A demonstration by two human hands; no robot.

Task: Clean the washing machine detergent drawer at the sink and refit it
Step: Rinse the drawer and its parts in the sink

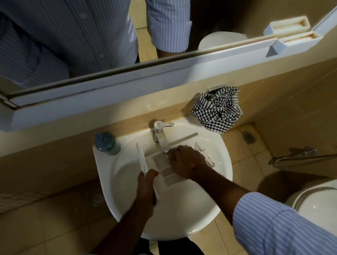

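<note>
Striped sleeves [276,226] frame both forearms reaching into the sink [192,217]. Left hand [148,180] clamps the drawer's white front panel, steadying it; right hand [185,162] lies over the compartments, fingers spread rather than gripping (rubbing them, I'd judge). Detergent drawer [164,168] sits in the basin under the tap [161,138], presumably to catch the water; its long axis runs nine to three o'clock, front panel toward nine.

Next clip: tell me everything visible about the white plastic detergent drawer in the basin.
The white plastic detergent drawer lies across the white ceramic sink, under the chrome tap. Its open top shows rectangular compartments with greyish floors. The left hand grips its flat front panel, which stands on edge at the left. The right hand rests on its far part. Wetness cannot be told.
</note>
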